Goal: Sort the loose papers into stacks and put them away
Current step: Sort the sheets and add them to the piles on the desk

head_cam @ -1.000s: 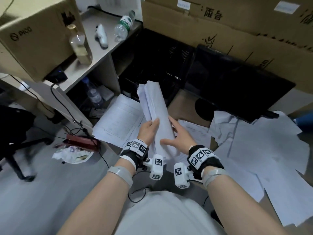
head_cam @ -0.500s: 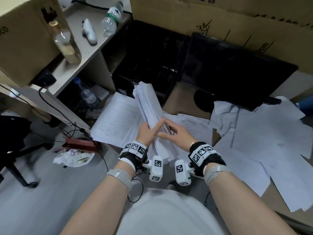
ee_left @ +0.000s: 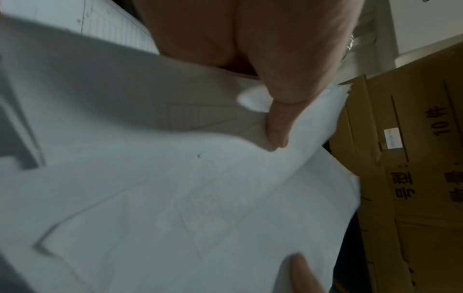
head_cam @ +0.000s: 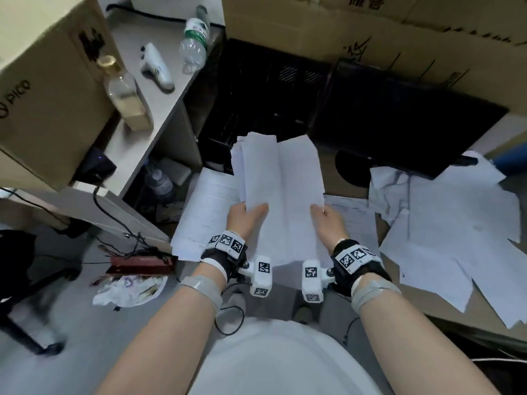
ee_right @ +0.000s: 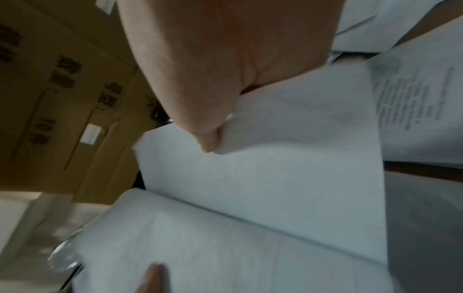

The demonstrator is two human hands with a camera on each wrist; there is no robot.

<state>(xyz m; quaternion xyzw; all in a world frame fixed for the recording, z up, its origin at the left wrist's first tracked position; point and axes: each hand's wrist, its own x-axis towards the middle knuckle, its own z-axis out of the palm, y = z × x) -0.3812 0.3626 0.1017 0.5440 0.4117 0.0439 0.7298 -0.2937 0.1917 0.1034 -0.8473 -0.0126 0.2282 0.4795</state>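
I hold a thick bundle of white papers (head_cam: 281, 189) upright in front of me, over the floor. My left hand (head_cam: 246, 213) grips its left edge, thumb lying on the front sheet. My right hand (head_cam: 325, 213) pinches the right edge. In the left wrist view my thumb (ee_left: 278, 123) presses on the papers (ee_left: 175, 198). The right wrist view shows my thumb (ee_right: 208, 138) pinching a sheet of the bundle (ee_right: 275, 168). A printed stack (head_cam: 205, 215) lies on the floor to the left of the bundle. Loose crumpled sheets (head_cam: 456, 223) spread out at the right.
A desk shelf (head_cam: 159, 89) at the upper left carries bottles. Cardboard boxes (head_cam: 370, 29) line the back, with a black monitor (head_cam: 399, 124) lying in front of them. A red power strip (head_cam: 139, 263) with cables and crumpled trash (head_cam: 128, 289) sit on the floor at left.
The bundle has turned from edge-on to face-on. My hands have moved apart to its left and right edges; before, they were close together at its lower part.
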